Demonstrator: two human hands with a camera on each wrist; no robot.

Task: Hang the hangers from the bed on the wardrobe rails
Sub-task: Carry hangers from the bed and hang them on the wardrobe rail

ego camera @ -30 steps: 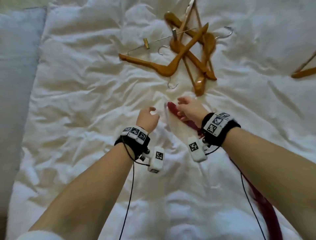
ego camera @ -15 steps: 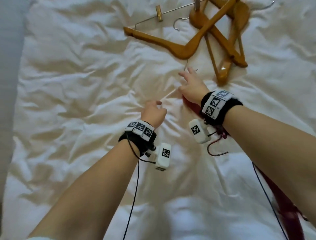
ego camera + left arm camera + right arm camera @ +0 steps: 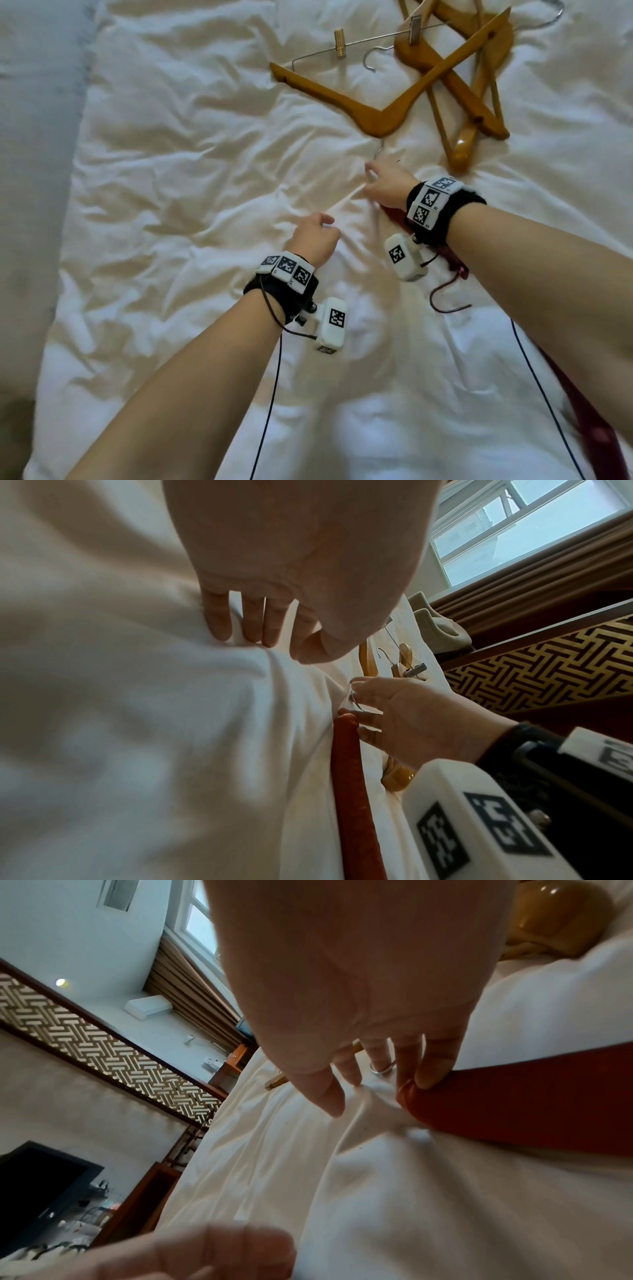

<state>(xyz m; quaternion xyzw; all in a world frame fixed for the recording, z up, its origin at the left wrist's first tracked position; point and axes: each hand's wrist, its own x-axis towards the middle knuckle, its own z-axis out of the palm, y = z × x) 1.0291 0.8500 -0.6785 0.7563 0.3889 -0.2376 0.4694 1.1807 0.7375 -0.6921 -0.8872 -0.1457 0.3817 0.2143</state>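
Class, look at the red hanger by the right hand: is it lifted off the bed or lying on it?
Lying: the red hanger rests flat on the white duvet.

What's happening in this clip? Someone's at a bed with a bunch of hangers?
A person leans over a white duvet to gather hangers. The right hand reaches to the metal hook of the nearest wooden hanger, its outer fingers pressing on the end of a red hanger; a firm grip on the hook isn't clear. The left hand rests on the duvet, holding nothing. More wooden hangers lie piled beyond.
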